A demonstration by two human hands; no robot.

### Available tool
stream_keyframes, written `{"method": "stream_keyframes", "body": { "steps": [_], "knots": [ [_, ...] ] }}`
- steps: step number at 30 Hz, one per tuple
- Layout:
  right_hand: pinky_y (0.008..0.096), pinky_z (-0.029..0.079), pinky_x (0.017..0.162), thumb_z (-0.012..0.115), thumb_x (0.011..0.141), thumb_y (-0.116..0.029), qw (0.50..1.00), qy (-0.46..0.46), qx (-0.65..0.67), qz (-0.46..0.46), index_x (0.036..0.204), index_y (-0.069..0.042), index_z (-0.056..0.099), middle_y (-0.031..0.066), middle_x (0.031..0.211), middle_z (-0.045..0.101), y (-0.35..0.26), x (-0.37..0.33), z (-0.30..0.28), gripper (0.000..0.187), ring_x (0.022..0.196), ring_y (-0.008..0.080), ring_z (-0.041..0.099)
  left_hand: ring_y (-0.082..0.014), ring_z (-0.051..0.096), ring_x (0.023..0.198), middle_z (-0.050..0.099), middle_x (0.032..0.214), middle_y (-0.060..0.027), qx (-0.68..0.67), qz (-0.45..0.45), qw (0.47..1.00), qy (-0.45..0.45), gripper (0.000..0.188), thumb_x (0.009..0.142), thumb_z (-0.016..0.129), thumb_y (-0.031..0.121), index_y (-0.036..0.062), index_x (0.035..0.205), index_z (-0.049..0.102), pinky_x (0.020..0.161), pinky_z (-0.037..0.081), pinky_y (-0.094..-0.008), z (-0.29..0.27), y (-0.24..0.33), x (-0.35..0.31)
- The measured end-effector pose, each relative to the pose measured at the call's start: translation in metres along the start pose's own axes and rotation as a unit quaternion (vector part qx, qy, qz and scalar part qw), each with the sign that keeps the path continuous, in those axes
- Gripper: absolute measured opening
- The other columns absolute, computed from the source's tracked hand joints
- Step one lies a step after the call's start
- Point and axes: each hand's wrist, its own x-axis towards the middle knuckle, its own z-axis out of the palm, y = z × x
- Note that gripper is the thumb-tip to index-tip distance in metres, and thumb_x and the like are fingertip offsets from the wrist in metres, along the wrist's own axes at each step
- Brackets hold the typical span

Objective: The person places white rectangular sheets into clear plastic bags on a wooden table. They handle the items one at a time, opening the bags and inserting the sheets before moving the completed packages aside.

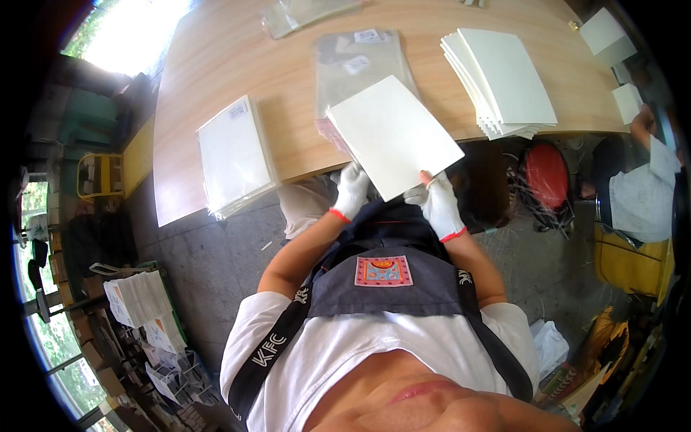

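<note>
A white rectangular board [396,137] tilts over the table's near edge, its far part covering some clear plastic bags [360,68]. My right hand [437,203], in a white glove with a red cuff, grips the board's near right edge, the bare thumb tip on top and the fingers beneath. My left hand [351,191], gloved the same way, is closed at the board's lower left edge, close to the bags' near end; its fingertips are partly hidden. To the left lies a stack of white boards in clear bags [234,158]. A fanned stack of bare white boards [504,83] is at the right.
All this lies on a wooden table [194,79]. More clear bags [309,14] lie at its far edge. Beyond the near right edge stand a red stool [545,176] and a seated person [640,194]. Filled shelves [101,345] line the left side.
</note>
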Motion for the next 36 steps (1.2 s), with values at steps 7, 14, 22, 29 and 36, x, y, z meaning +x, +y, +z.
{"method": "stream_keyframes", "body": {
  "steps": [7, 14, 22, 29, 36],
  "knots": [
    [0.0491, 0.053, 0.087, 0.044, 0.093, -0.008, 0.959, 0.097, 0.232, 0.127, 0.111, 0.001, 0.044, 0.0176, 0.109, 0.053, 0.053, 0.036, -0.015, 0.02, 0.102, 0.0346, 0.058, -0.0102, 0.054, 0.056, 0.062, 0.084, -0.0055, -0.085, -0.221, 0.971, -0.031, 0.017, 0.093, 0.053, 0.022, 0.0069, 0.1, 0.056, 0.051, 0.048, -0.0242, -0.009, -0.015, -0.038],
    [0.0385, 0.053, 0.088, 0.045, 0.095, -0.015, 0.969, 0.017, 0.216, 0.116, 0.127, 0.003, 0.042, 0.0192, 0.112, 0.057, 0.043, 0.042, -0.011, 0.037, 0.097, 0.032, 0.06, -0.0162, 0.063, 0.072, 0.064, 0.096, -0.0091, -0.034, -0.26, 0.964, -0.036, 0.028, 0.092, 0.053, 0.023, 0.0027, 0.111, 0.053, 0.058, 0.053, -0.0275, -0.015, 0.022, -0.024],
    [0.0322, 0.05, 0.074, 0.065, 0.079, -0.016, 0.527, -0.116, -0.753, -0.376, 0.117, -0.018, 0.057, 0.0039, 0.103, 0.06, 0.0, 0.044, 0.04, 0.039, 0.089, 0.0233, 0.059, -0.0159, 0.065, 0.068, 0.066, 0.086, -0.009, 0.076, -0.215, 0.973, 0.02, 0.02, 0.091, 0.055, 0.02, 0.0013, 0.098, 0.058, 0.059, 0.054, -0.0263, -0.036, 0.019, -0.022],
    [0.035, 0.049, 0.078, 0.064, 0.077, -0.024, 0.475, -0.16, -0.8, -0.33, 0.117, -0.022, 0.057, 0.0002, 0.113, 0.054, 0.002, 0.083, 0.043, 0.04, 0.094, 0.0223, 0.057, -0.0184, 0.067, 0.074, 0.066, 0.094, -0.0109, 0.133, -0.236, 0.962, -0.04, 0.028, 0.092, 0.053, 0.018, -0.0039, 0.11, 0.054, 0.063, 0.055, -0.0257, -0.043, 0.037, -0.016],
    [0.0377, 0.05, 0.054, 0.059, 0.08, -0.028, 0.493, -0.217, -0.771, -0.34, 0.082, -0.015, 0.056, 0.0039, 0.069, 0.064, 0.031, 0.058, 0.046, 0.013, 0.067, 0.0252, 0.065, -0.0227, 0.067, 0.072, 0.066, 0.091, -0.0116, 0.003, -0.211, 0.977, -0.035, 0.02, 0.094, 0.05, 0.015, -0.0017, 0.102, 0.055, 0.064, 0.057, -0.0294, -0.062, 0.004, -0.019]
  ]
}}
